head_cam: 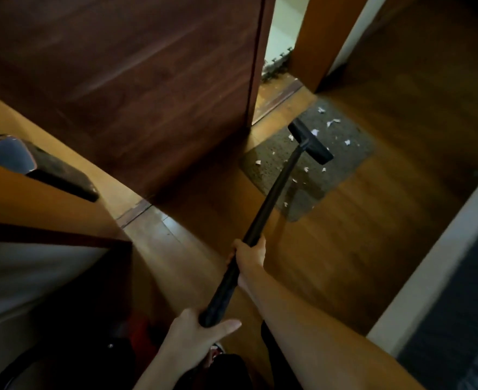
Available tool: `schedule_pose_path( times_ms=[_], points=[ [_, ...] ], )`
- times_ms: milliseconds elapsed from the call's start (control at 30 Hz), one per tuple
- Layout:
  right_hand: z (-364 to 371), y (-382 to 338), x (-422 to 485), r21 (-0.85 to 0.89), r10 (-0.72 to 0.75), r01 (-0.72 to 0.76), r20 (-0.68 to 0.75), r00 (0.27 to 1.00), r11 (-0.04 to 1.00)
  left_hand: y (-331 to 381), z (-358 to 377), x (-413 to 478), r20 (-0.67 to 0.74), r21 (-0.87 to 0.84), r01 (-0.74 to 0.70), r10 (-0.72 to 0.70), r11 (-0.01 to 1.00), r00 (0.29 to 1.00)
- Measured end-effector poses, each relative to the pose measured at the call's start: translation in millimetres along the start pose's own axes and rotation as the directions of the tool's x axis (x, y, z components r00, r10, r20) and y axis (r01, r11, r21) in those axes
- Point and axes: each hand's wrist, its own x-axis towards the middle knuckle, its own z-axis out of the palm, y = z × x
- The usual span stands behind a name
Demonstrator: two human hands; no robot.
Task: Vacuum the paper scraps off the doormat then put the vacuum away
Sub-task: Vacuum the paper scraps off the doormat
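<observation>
A grey doormat (342, 153) lies on the wooden floor before a doorway, strewn with several white paper scraps (332, 123). The vacuum's black wand (274, 192) runs from my hands up to its flat black nozzle (311, 142), which rests over the middle of the mat among the scraps. My right hand (249, 254) grips the wand halfway along. My left hand (195, 333) holds the wand's lower end. The vacuum's body is a dark and red shape (136, 333) low at the left, mostly hidden in shadow.
A dark wooden door (147, 80) stands open at the mat's left. A doorway threshold (277, 97) lies beyond the mat. A wooden ledge (71, 153) with dark objects is at the left. A white-edged panel (429, 263) borders the floor at the right.
</observation>
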Motion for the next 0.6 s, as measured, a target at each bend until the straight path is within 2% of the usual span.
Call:
schedule_pose_path(
  times_ms=[133,233,333,467,600],
  points=[
    [-8,32,21,-0.026,0.018,-0.019,-0.052,0.998,0.999,-10,11,26,0.105,-0.053,0.023,-0.018,0.998,0.994],
    [-16,51,40,-0.069,-0.007,0.004,-0.043,0.999,0.998,-17,29,51,0.080,-0.030,-0.002,0.004,1.000,0.997],
    [-26,64,62,-0.103,-0.010,0.009,-0.007,1.000,0.995,-31,51,74,0.074,-0.083,-0.026,0.032,0.996,0.997],
    [-36,85,80,-0.151,0.011,-0.007,0.024,1.000,0.988,-56,72,101,-0.014,-0.148,-0.021,0.019,0.989,1.000],
    [-41,106,99,-0.161,0.055,-0.047,0.047,0.997,0.986,-70,78,121,0.011,-0.210,0.029,-0.028,0.977,1.000]
  ],
)
